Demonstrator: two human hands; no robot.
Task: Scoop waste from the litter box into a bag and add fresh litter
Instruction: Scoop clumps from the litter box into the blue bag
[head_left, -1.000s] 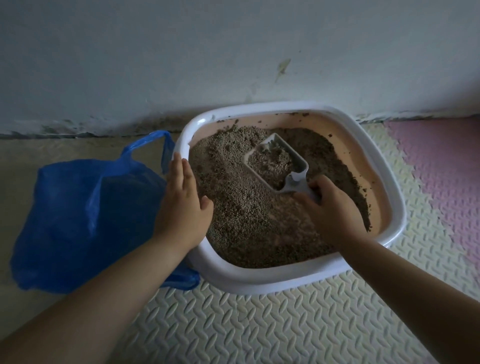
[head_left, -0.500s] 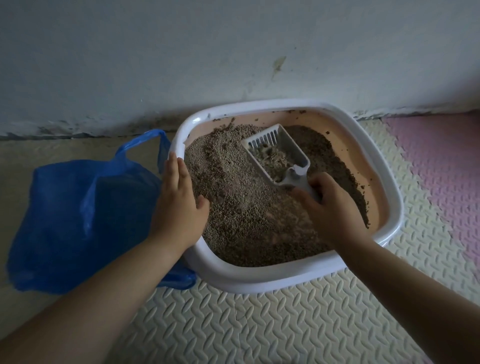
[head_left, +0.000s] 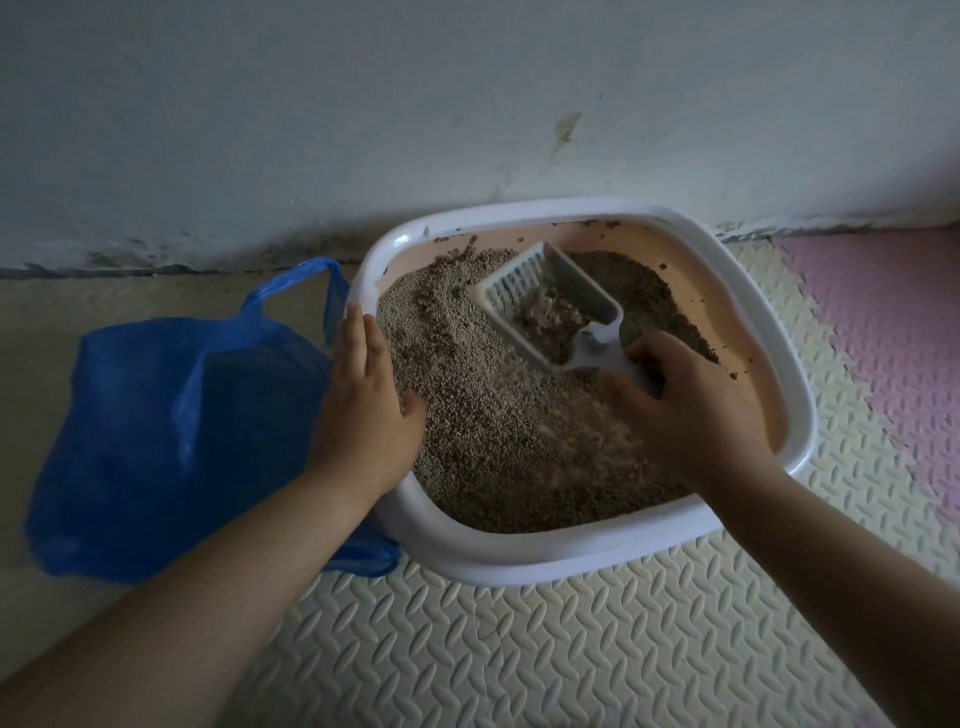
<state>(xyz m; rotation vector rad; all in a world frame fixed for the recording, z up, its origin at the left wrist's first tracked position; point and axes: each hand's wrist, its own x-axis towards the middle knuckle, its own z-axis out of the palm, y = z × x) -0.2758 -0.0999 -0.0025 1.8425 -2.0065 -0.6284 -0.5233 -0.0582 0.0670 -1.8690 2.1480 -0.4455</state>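
Foam mat (head_left: 571, 649) by the wall (head_left: 467, 104) is where I see the box (head_left: 519, 564), the blue bag (head_left: 171, 441) touching its left side, the left hand (head_left: 363, 415) resting flat-fingered on its rim, the right hand (head_left: 691, 410) gripping the scoop (head_left: 550, 306) tilted above the litter (head_left: 493, 441).

Floor covering: cream foam mat (head_left: 571, 649), embossed leaf-like pattern, abutting a pink mat tile (head_left: 883, 322) at right. Bare floor (head_left: 130, 296), beige, at left. White-rimmed litter box (head_left: 519, 561) sat on the cream mat. Blue plastic bag (head_left: 156, 441) lay mostly on the bare floor, touching the box's left side.
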